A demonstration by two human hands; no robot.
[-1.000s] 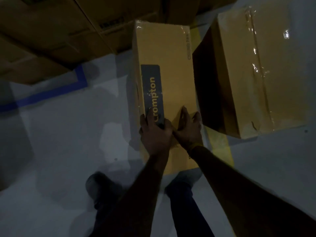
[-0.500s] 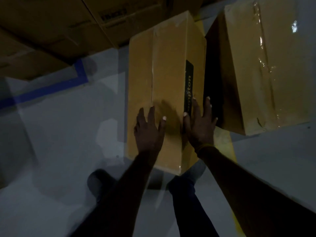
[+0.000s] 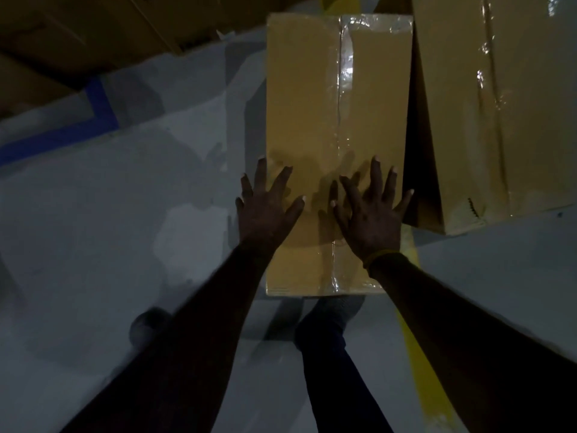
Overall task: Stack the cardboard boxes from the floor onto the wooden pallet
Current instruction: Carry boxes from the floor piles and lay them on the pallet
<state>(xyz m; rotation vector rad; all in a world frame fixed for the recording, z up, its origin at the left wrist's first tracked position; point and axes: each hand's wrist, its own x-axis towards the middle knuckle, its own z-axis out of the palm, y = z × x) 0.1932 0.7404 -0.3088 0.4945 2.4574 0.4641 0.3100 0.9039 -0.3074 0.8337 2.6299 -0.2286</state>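
A long cardboard box [image 3: 315,98] lies flat on the grey floor in front of me, its taped seam facing up. My left hand [image 3: 265,207] is spread over the box's near left part, fingers straight. My right hand [image 3: 370,210] is spread over its near right part, beside the tape, a yellow band at the wrist. Whether the palms touch the box I cannot tell. A second, larger taped box [image 3: 505,120] lies just to the right, its dark side close against the first box. No pallet is visible.
More cardboard boxes [image 3: 93,29] are stacked at the upper left in shadow. Blue tape [image 3: 100,110] marks a corner on the floor at left. A yellow floor line [image 3: 418,364] runs under the boxes toward the lower right. My feet [image 3: 331,310] stand just before the box.
The long box has rolled over from its label face onto the taped seam face and now lies flat. Both hands went from holding its near end to lying spread over its top.
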